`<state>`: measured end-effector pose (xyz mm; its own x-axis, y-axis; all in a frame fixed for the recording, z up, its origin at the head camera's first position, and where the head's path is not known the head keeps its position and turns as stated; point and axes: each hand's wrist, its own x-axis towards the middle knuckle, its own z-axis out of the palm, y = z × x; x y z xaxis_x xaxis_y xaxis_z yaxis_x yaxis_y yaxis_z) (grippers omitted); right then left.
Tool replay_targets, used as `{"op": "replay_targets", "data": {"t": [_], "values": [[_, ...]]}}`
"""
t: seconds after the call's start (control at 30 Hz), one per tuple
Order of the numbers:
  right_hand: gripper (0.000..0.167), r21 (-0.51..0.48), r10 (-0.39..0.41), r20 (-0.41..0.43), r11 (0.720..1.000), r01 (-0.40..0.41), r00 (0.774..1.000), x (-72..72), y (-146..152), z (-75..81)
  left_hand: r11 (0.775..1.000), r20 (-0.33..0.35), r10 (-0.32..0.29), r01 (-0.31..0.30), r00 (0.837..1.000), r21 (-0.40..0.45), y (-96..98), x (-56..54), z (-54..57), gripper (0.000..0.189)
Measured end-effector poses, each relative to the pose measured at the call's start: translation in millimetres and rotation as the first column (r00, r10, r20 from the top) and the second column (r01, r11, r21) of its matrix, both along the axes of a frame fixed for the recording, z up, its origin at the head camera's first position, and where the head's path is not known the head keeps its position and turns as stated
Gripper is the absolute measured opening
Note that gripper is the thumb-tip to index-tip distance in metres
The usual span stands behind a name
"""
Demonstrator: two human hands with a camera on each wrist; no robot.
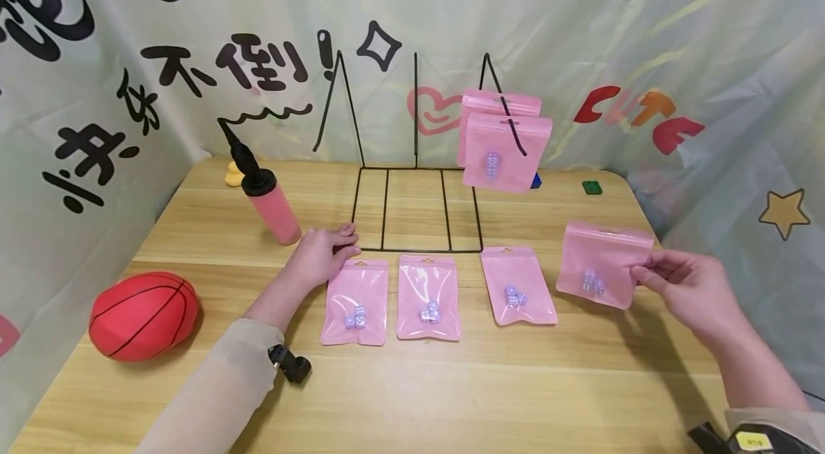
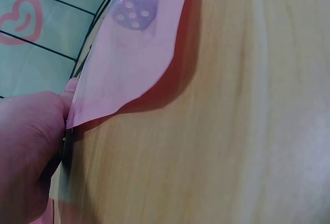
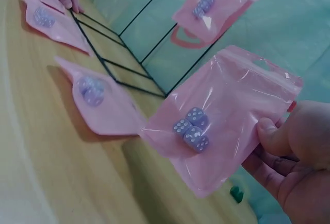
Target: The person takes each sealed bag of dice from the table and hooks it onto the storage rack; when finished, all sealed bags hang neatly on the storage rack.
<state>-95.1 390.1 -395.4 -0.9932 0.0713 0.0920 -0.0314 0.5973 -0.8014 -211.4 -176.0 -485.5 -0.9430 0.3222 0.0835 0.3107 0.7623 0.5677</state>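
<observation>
Gripping of one pink pouch [image 1: 596, 253] is done by the right hand [image 1: 692, 289]: the side edge of the pouch is pinched between thumb and fingers, and the pouch is held raised above the surface [image 1: 464, 397], near its right edge. Three pale purple dice [image 3: 195, 137] are contained in it, visible through the clear front. A black wire rack [image 1: 419, 250] is placed toward the far edge of the surface. Its front left corner is pinched by the left hand [image 1: 316, 255], with thumb and forefinger set on either side of the wire.

Two filled positions are seen on the right hook [image 1: 507, 107]: a front pouch [image 1: 509, 142], with dice visible, and a rear pouch [image 1: 473, 103], whose contents are hidden. Three further pouches are laid flat before the rack: a left pouch [image 1: 354, 289], a middle pouch [image 1: 428, 289] and a right pouch [image 1: 515, 271], the last turned slightly askew. Dice are contained in each.

A red ball [image 1: 143, 316] is located at the left edge, a pink pump [image 1: 276, 214] is stood left of the rack, and a green block [image 1: 591, 187] is positioned near the far right corner.
</observation>
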Motion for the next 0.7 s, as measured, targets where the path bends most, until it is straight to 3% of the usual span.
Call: {"op": "replay_targets", "data": {"t": [0.2,0.7], "values": [[0.013,0.035,-0.023,-0.020,0.999,0.024,1.000,-4.2,-13,16.8,1.000,-0.003,0.000,0.000,1.000,0.003,0.6,0.1,0.6,0.034],[0.011,0.001,0.051,-0.123,0.999,-0.051,0.991,-20.5,-64,42.8,1.000,-0.004,0.007,-0.007,1.000,0.016,-0.3,0.1,-1.1,0.034]]}}
